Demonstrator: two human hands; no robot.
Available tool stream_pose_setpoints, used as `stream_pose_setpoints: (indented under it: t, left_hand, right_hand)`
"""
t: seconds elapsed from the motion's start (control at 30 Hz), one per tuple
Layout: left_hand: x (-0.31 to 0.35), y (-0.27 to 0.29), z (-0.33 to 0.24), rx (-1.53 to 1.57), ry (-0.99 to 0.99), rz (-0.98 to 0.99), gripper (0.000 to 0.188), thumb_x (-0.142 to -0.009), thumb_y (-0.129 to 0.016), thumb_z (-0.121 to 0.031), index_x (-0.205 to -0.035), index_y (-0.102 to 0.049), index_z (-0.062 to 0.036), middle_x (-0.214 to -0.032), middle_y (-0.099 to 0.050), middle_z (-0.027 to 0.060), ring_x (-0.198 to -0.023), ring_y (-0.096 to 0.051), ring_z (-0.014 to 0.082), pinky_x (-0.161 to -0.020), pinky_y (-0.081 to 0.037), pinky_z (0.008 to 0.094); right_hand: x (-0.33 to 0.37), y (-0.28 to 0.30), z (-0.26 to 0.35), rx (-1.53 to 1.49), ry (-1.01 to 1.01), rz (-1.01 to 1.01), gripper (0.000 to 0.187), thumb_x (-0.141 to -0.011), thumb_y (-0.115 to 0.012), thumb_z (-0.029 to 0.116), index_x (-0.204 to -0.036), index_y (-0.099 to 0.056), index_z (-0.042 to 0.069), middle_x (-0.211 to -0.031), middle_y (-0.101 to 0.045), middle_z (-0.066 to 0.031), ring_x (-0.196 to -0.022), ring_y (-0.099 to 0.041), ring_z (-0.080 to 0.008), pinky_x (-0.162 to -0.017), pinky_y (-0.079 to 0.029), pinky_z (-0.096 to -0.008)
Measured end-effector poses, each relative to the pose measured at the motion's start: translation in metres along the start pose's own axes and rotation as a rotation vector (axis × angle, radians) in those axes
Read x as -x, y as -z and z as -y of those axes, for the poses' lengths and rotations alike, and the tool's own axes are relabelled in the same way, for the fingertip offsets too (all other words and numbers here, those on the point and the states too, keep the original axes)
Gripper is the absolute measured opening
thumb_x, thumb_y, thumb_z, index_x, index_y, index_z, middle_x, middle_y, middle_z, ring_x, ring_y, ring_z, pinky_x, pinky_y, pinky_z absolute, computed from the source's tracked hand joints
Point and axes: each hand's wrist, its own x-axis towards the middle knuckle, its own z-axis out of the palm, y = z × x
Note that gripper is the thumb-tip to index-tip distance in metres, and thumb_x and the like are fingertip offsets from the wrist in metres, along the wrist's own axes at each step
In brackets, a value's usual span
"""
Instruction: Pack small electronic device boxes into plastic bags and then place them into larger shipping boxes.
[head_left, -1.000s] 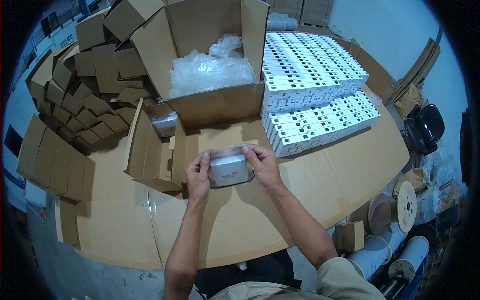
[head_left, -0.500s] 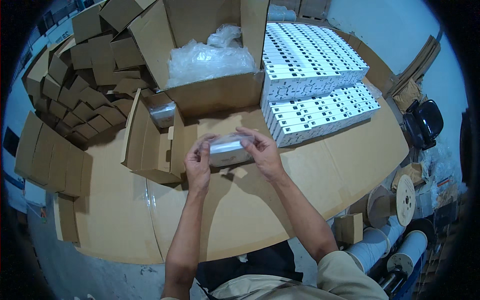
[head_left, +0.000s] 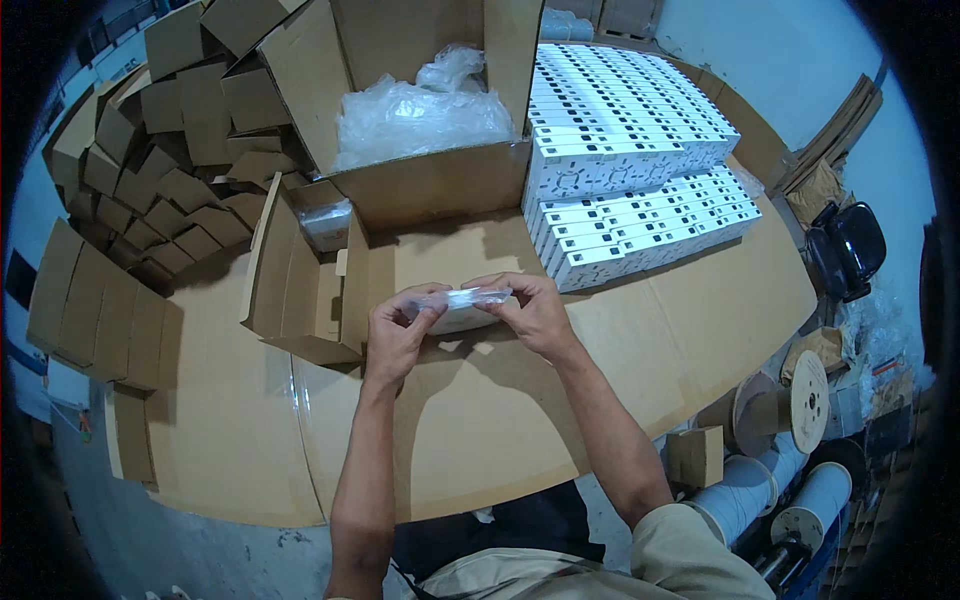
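Observation:
Between my hands is a white box in a clear plastic bag (head_left: 462, 318), held above the cardboard-covered table. My left hand (head_left: 398, 328) pinches the bag's left upper corner between thumb and fingers. At the right upper corner, my right hand (head_left: 532, 312) grips the same plastic. The bag's top edge is bunched and catches the light. Just left of my hands stands an open brown carton (head_left: 300, 290), with a plastic-wrapped packet (head_left: 327, 226) at its far end.
A large open carton (head_left: 430, 185) holding clear plastic bags (head_left: 420, 122) stands behind. Stacked white boxes (head_left: 640, 150) fill the back right. Brown cartons (head_left: 190, 130) pile up at the back left. Wire spools (head_left: 810, 400) lie off the table's right side.
Both hands have turned the wrapped box, so its bunched plastic top edge now faces up. My fingers have closed in along that edge. The cartons and stacks have stayed in place.

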Motion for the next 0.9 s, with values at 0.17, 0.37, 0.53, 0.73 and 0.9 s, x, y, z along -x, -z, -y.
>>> stream_pose_setpoints:
  t: [0.17, 0.37, 0.53, 0.73, 0.9]
  left_hand:
    - [-0.001, -0.007, 0.013, 0.008, -0.072, -0.129, 0.013, -0.095, -0.072, -0.013, -0.1, -0.071, -0.0005, -0.105, -0.071, 0.0054, -0.093, -0.062, 0.012, -0.086, -0.048, 0.0288]
    - [-0.003, -0.021, 0.018, 0.103, -0.049, -0.319, 0.02, -0.092, -0.077, -0.019, -0.092, -0.064, -0.0039, -0.085, -0.065, 0.0003, -0.078, -0.056, 0.006, -0.072, -0.046, 0.0233]
    - [-0.006, -0.021, 0.023, 0.174, -0.045, -0.319, 0.021, -0.092, -0.078, -0.018, -0.09, -0.061, -0.0052, -0.086, -0.065, 0.0007, -0.077, -0.055, 0.0056, -0.071, -0.045, 0.0231]
    - [-0.008, -0.01, 0.032, 0.161, -0.004, -0.262, 0.019, -0.093, -0.075, -0.014, -0.101, -0.06, -0.0044, -0.098, -0.067, 0.0055, -0.088, -0.063, 0.0118, -0.079, -0.054, 0.0312]
    - [-0.007, -0.02, 0.021, 0.223, 0.003, -0.298, 0.022, -0.092, -0.077, -0.017, -0.087, -0.058, -0.0072, -0.084, -0.062, -0.0015, -0.076, -0.053, 0.005, -0.07, -0.044, 0.0228]
  right_hand:
    - [-0.004, -0.005, -0.012, -0.097, 0.016, -0.058, 0.009, -0.092, -0.072, 0.004, -0.09, -0.065, -0.001, -0.108, -0.073, -0.0129, -0.097, -0.065, -0.0133, -0.085, -0.053, -0.0292]
    - [-0.004, -0.016, -0.011, -0.196, 0.011, -0.149, 0.022, -0.094, -0.069, 0.002, -0.085, -0.049, 0.005, -0.104, -0.072, -0.0139, -0.096, -0.063, -0.0119, -0.083, -0.053, -0.0277]
    - [-0.007, -0.019, -0.022, -0.253, 0.04, -0.225, 0.022, -0.094, -0.07, 0.007, -0.087, -0.049, 0.006, -0.095, -0.071, -0.009, -0.082, -0.059, -0.0078, -0.071, -0.05, -0.0243]
    - [-0.008, -0.021, -0.028, -0.512, -0.178, -0.297, 0.016, -0.097, -0.067, 0.013, -0.092, -0.052, 0.008, -0.08, -0.062, -0.0001, -0.071, -0.053, -0.0055, -0.061, -0.042, -0.0229]
    - [-0.004, -0.016, -0.013, -0.314, -0.123, -0.402, 0.01, -0.099, -0.062, 0.013, -0.101, -0.056, 0.005, -0.093, -0.066, -0.0047, -0.082, -0.06, -0.01, -0.069, -0.048, -0.0257]
